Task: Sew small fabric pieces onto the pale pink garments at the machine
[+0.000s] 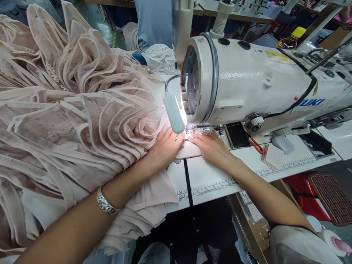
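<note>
Under the head of a white sewing machine (pixel 220 77), my two hands meet close to the brightly lit needle area (pixel 187 130). My left hand (pixel 165 146) is closed on the edge of a pale pink garment (pixel 154 128), its thumb pointing towards the needle. From the other side, my right hand (pixel 211 148) reaches in, fingertips pinched down on the fabric beside the presser foot. Glare and the small lamp (pixel 174 113) partly hide the cloth between the fingers. A big heap of the same pale pink garments (pixel 68 124), with bands and lace, spreads left of my left arm.
A printed ruler strip (pixel 211 187) runs along the table's front edge. Right of my right hand lie a black phone-like slab (pixel 238 135), an orange cutter (pixel 257 145), stacked cards (pixel 272 157) and a black tray (pixel 316 143). Behind the machine, a person in blue (pixel 154 24) and white lace (pixel 161 57) show.
</note>
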`<state>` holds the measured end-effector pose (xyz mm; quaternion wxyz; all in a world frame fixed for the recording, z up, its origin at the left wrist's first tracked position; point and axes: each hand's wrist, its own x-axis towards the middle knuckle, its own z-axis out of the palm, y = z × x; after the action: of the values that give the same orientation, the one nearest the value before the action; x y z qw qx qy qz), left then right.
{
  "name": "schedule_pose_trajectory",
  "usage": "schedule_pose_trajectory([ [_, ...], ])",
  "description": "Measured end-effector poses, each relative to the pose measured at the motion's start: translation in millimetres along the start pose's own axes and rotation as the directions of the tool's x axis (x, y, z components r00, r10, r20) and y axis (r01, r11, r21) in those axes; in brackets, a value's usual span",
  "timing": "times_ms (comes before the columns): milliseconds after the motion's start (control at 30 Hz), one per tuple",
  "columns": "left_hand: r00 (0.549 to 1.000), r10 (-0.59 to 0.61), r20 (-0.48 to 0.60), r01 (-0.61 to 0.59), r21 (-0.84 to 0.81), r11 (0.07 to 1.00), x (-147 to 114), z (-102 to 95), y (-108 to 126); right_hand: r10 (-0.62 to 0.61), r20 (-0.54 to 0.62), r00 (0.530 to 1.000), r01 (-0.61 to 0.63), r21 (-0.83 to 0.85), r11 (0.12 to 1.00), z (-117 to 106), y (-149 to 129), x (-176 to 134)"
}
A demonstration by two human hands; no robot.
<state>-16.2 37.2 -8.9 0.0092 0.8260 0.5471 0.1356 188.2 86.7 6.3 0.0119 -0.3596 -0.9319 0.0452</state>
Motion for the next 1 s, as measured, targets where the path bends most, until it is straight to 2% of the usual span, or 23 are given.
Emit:
schedule_pose_trajectory([
  [167,0.997,0.031,-0.078,-0.026,0.067,0.997,0,1.2,-1,-0.038,-0.001,0.999,0.038,0.008,0.999,6,1,2],
  [367,0.998,0.015,-0.061,-0.009,0.098,0.995,1,1.5,2,-0.118,-0.073,0.990,0.118,0.007,0.993,16,4,3],
  [500,1.000,-0.027,-0.014,0.028,0.165,0.986,2,3.5,6,-0.070,-0.035,0.997,0.070,0.002,0.998,13,1,4],
  [700,0.999,0.047,-0.021,-0.040,0.267,0.963,-3,6.5,18,0.070,0.035,0.997,-0.071,0.037,0.997,10,0,9],
  [800,0.999,0.037,-0.035,-0.025,0.305,0.952,-1,5.9,19,0.143,0.028,0.989,-0.144,0.026,0.989,14,6,13],
  [900,0.997,-0.054,-0.051,0.063,0.192,0.979,8,3.0,12,0.135,-0.007,0.991,-0.135,0.027,0.991,16,10,15],
  [1000,0.988,-0.153,0.023,0.153,0.036,0.988,19,-1.3,5,0.107,0.023,0.994,-0.108,0.044,0.993,14,8,11],
])
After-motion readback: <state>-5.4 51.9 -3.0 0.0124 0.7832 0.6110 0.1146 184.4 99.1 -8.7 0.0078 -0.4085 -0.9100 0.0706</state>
